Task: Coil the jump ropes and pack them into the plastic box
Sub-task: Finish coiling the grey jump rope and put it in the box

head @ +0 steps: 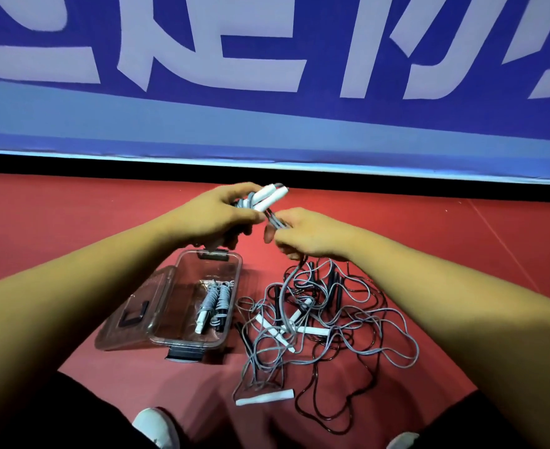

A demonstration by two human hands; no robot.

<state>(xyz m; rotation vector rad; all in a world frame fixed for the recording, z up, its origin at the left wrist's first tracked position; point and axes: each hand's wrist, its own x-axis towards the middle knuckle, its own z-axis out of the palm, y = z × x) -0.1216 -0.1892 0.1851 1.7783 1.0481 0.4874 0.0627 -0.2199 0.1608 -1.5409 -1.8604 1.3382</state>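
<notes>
I see a big blue banner standing along the far edge of the floor. It fills the top of my view. It has huge white letters on it, but the top of the view cuts them off and I cannot read them. A thin black strip runs under the banner. Below that is the flat red floor. There is bare red floor to the left of the box, to the right of the rope pile, and between the hands and the black strip.

A loose pile of grey and black jump ropes lies in the middle of the floor. The thin cords loop all over each other, with short white and black handles mixed in. One long white handle lies at the near edge of the pile.

The clear plastic box sits open on the floor just left of the pile. Its clear lid lies flat along its left side. A black latch is on its near end. Inside, by the right wall, lie coiled grey ropes.

Both hands are up over the far end of the box, close together. My view shows the left hand with its fingers curled round a bundle of grey cord and white handles. The right hand pinches a grey cord that comes from the bundle and hangs down into the pile.

The tips of two white shoes show at the near edge.
</notes>
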